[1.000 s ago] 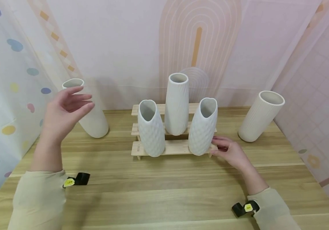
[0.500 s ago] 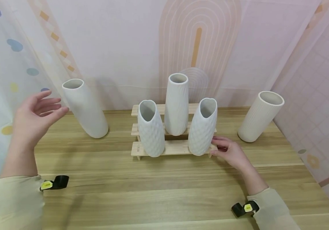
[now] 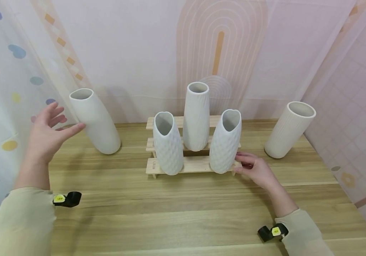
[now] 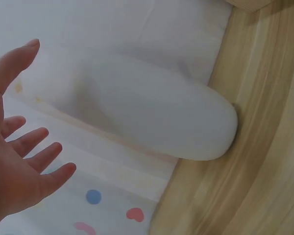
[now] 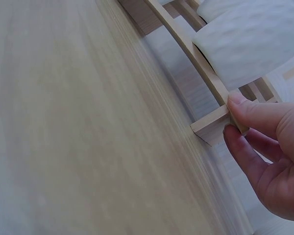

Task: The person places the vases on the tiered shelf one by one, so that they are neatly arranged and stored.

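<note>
My left hand [image 3: 46,133] is beside a smooth white vase [image 3: 97,124] at the left, its fingers spread and holding nothing. In the head view its thumb tip overlaps the vase's edge; in the left wrist view, hand and vase [image 4: 171,112] look apart. My right hand [image 3: 256,170] pinches the right end of the lowest plank of a tiered wooden stand [image 3: 196,164]. The right wrist view shows the thumb [image 5: 255,112] on top and fingers below. Two dimpled white vases [image 3: 169,149] [image 3: 225,147] stand on that plank, and a taller ribbed vase [image 3: 197,121] rises behind them.
A ribbed white cylindrical vase [image 3: 288,133] stands at the right of the wooden table [image 3: 183,220]. Patterned curtains [image 3: 131,46] hang behind the table and along both sides.
My left hand moved left from in front of the smooth vase, then came slightly back to the right beside it. The right hand stays at the stand; the vases have not moved.
</note>
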Tool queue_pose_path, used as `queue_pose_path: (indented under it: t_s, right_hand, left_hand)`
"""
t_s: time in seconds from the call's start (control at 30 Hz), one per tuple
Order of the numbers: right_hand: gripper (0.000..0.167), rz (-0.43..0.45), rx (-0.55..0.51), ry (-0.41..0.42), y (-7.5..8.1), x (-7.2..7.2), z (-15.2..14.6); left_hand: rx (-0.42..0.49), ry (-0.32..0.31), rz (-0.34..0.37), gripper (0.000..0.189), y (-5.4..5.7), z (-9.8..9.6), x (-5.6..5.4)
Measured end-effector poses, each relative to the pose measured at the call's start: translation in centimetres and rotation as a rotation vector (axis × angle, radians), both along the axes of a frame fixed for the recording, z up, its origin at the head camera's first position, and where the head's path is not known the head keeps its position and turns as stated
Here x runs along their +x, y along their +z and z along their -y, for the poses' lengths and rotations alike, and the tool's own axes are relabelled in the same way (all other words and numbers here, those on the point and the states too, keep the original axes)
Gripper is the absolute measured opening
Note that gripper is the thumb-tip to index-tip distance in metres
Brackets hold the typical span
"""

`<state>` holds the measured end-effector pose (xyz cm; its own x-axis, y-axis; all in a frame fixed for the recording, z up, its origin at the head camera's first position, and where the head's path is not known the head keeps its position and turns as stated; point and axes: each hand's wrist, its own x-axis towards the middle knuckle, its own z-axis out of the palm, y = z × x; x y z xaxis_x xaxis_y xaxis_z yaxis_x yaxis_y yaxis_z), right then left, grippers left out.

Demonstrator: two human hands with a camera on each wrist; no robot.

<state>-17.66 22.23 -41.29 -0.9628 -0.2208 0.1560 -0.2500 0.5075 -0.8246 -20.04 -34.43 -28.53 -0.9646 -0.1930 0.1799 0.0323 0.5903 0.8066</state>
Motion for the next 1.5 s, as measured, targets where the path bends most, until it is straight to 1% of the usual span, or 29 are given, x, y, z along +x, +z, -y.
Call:
queue_pose_path:
  t_s: [0.13,0.23,0.5,0.6,0.73,0.83,0.97,1.2,1.4,1.5]
  right_hand:
    - [0.042,0.004,0.001,0.002,0.0,0.1,0.0]
    - [0.042,0.007,-0.003,0.005,0.0,0.2,0.1]
    - [0.043,0.008,-0.006,0.005,-0.1,0.2,0.1]
    - [0.043,0.007,-0.006,0.005,-0.1,0.2,0.1]
    - [0.043,0.007,-0.010,0.007,-0.1,0.2,0.1]
    - [0.043,0.010,-0.014,0.011,0.0,0.2,0.1]
    - [0.043,0.012,-0.017,0.014,0.0,0.1,0.2]
    - [0.043,0.010,-0.010,0.013,0.0,0.1,0.1]
    - [0.043,0.009,-0.005,0.006,0.0,0.0,0.0]
    - [0.044,0.007,0.002,0.001,0.0,0.0,0.0]
  left_hand:
    - [0.044,-0.024,-0.007,0.098,-0.5,-0.3,-1.0]
    - [0.059,-0.020,-0.015,0.100,-0.6,-0.6,-1.5]
    - [0.061,-0.005,-0.019,0.101,0.0,-1.0,-2.8]
    - [0.073,0.005,-0.026,0.099,0.1,-1.1,-3.2]
    - [0.097,0.016,-0.064,0.091,-0.4,-1.5,-3.7]
    - [0.127,0.004,-0.104,0.083,-1.0,-1.9,-4.0]
    - [0.162,0.001,-0.124,0.080,-1.6,-2.3,-4.2]
    - [0.167,0.058,-0.097,0.083,-1.7,-2.9,-4.2]
    - [0.175,0.097,-0.119,0.083,-1.9,-3.3,-4.2]
    - [0.177,0.095,-0.132,0.081,-1.9,-3.6,-4.2]
